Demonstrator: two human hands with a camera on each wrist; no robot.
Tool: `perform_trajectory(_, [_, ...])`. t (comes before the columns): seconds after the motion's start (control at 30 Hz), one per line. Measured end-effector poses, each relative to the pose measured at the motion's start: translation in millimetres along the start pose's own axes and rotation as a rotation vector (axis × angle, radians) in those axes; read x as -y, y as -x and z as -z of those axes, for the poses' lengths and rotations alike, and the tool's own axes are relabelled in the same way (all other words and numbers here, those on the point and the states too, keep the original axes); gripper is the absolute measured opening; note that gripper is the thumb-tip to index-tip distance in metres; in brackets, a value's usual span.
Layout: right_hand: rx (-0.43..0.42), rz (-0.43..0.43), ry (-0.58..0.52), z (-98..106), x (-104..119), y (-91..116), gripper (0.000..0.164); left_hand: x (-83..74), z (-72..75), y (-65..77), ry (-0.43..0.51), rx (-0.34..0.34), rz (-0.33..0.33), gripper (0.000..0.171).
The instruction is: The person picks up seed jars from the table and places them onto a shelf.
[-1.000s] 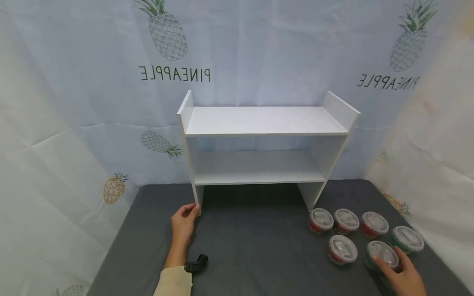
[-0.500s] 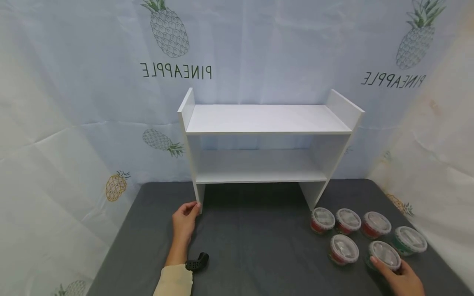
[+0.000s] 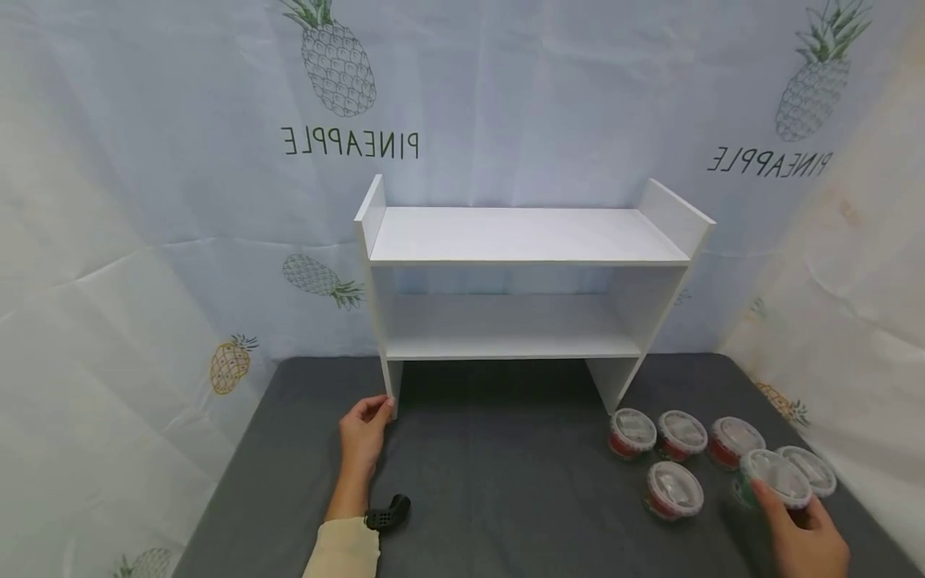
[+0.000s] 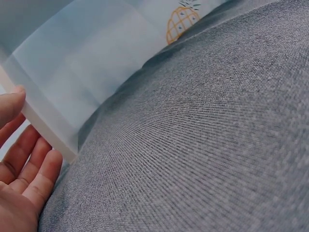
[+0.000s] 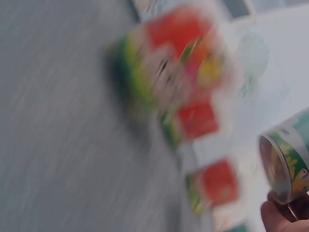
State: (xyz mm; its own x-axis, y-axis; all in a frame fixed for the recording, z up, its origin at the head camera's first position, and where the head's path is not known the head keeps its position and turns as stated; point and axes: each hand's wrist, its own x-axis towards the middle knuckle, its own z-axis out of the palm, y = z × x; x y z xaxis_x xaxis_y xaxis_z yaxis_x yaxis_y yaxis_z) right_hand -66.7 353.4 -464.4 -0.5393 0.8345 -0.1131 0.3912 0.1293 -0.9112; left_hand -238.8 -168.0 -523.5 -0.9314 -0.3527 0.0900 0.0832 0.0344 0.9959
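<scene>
A white two-tier shelf point(image 3: 506, 234) stands at the back of the dark table. My left hand point(image 3: 363, 437) pinches the lower front edge of its left side panel; in the left wrist view the thumb and fingers lie about the panel point(image 4: 46, 125). At the right, my right hand point(image 3: 808, 536) grips a green-labelled can point(image 3: 776, 477) with a clear plastic lid. That can is tilted and off the table in the right wrist view, its bottom facing the camera. Behind it, another green can point(image 3: 815, 472) is partly hidden.
Several red-labelled lidded cans stand left of my right hand: one by the shelf's right foot point(image 3: 633, 433), two beside it, and a nearer can point(image 3: 674, 490). A pineapple-print curtain point(image 3: 506, 96) hangs behind and beside the grey tablecloth point(image 3: 506, 482).
My right hand has lifted the green can from the table and moved it slightly right, so it now overlaps the other green can. My left hand stays at the shelf's leg.
</scene>
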Motion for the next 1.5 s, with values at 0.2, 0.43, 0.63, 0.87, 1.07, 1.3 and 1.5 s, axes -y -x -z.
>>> perform_trajectory(0.2, [0.046, 0.171, -0.357, -24.1, 49.1, 27.3, 0.043, -2.4, 1.7, 1.5, 0.007, 0.006, -0.003, 0.031])
perform_trajectory(0.43, [0.450, 0.440, -0.712, -71.5, 107.1, 66.2, 0.038, 0.2, 2.3, 2.6, 0.001, 0.019, 0.004, 0.035])
perform_trajectory(0.63, [0.727, 0.517, -0.474, -120.8, 146.9, 85.4, 0.057, 3.1, 1.3, 2.4, -0.002, 0.017, 0.011, 0.035])
perform_trajectory(0.87, [0.828, 0.546, -0.241, -170.7, 190.5, 95.1, 0.068, 2.9, 1.9, 3.3, 0.012, 0.006, -0.006, 0.028])
perform_trajectory(1.07, [0.833, 0.633, -0.206, -198.9, 220.3, 95.6, 0.077, 1.8, 1.4, 3.0, 0.032, 0.003, -0.019, 0.027])
perform_trajectory(1.3, [0.849, 0.672, -0.071, -229.7, 226.6, 80.5, 0.076, 3.3, -1.6, 2.9, 0.031, -0.002, -0.007, 0.027])
perform_trajectory(1.5, [0.863, 0.673, 0.040, -245.2, 220.8, 69.9, 0.078, 2.8, -1.7, 1.0, 0.026, -0.003, -0.015, 0.030])
